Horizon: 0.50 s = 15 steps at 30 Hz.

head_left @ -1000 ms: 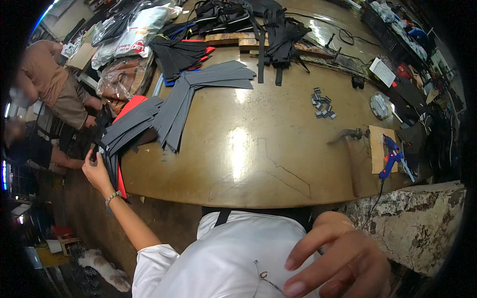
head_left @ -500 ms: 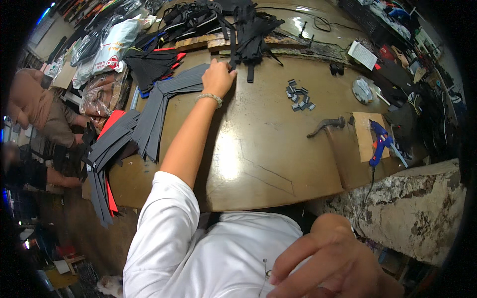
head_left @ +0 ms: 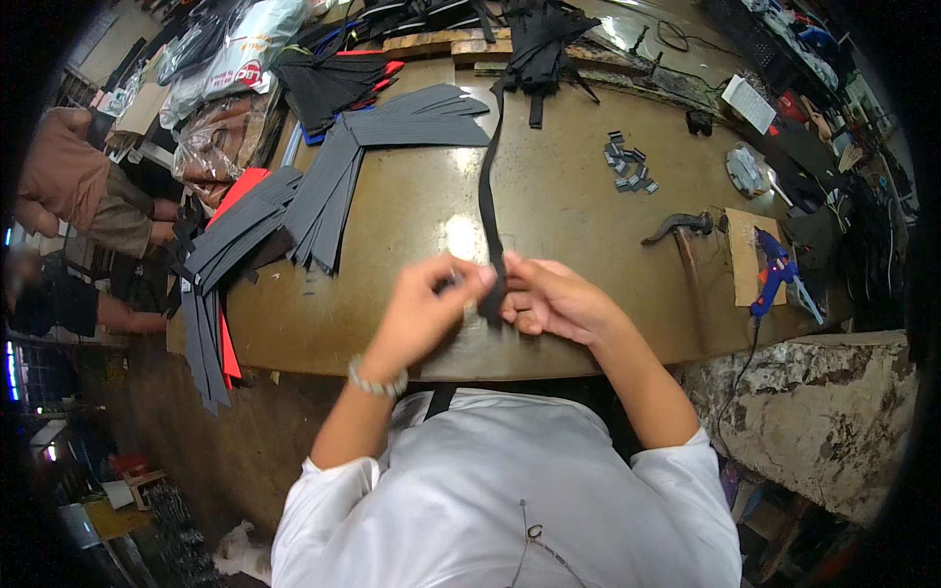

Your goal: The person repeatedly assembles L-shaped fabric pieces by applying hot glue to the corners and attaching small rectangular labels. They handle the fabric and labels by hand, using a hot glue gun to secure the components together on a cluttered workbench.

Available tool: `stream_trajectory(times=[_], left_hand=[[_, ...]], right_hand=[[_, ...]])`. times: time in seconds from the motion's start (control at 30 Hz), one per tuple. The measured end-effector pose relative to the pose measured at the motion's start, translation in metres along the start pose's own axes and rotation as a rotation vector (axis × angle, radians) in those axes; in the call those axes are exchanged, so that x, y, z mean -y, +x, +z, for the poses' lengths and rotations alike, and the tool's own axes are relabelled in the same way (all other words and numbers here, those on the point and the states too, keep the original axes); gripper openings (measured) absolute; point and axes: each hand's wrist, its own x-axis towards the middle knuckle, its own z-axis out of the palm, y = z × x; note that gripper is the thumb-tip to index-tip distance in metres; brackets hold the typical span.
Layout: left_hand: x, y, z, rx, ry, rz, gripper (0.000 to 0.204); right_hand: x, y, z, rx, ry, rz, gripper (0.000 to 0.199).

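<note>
A long black webbing strap [head_left: 489,196] runs down the middle of the table, from the bundle of black straps [head_left: 541,49] at the far side to my two hands. My left hand [head_left: 426,309], with a beaded bracelet at its wrist, pinches the strap near its close end. Opposite it, my right hand [head_left: 561,302] grips the same end between thumb and fingers, the other fingers curled below. The strap's close end hangs folded between the hands, partly hidden and blurred. Small dark metallic pieces [head_left: 629,162] lie in a loose group right of the strap.
Fanned grey strips [head_left: 328,201] and more grey strips over red material [head_left: 245,230] cover the table's left. A hammer [head_left: 689,245] and a blue glue gun [head_left: 774,274] on cardboard lie at right. Wooden boards [head_left: 441,44] lie at the far side. Another person [head_left: 83,196] is at left.
My left hand has drawn back from the far strap bundle with a black strap. My right hand has come up from near my body to the strap. The view has shifted slightly.
</note>
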Motion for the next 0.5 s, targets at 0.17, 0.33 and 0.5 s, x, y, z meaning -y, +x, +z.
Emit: stream_trajectory(times=[0.17,0.33,0.5], left_hand=[[0.008,-0.069,0.013,-0.023,0.376,0.115,0.013],[0.019,-0.083,0.015,-0.168,0.706,0.292,0.012],[0.025,-0.082,0.001,-0.054,0.721,0.387,0.027]], right_hand=[[0.045,0.044,-0.034,0.062,-0.272,0.004,0.020],[0.094,0.107,-0.039,-0.170,-0.957,-0.367,0.024],[0.075,0.150,-0.058,-0.459,-1.525,-0.779,0.029]])
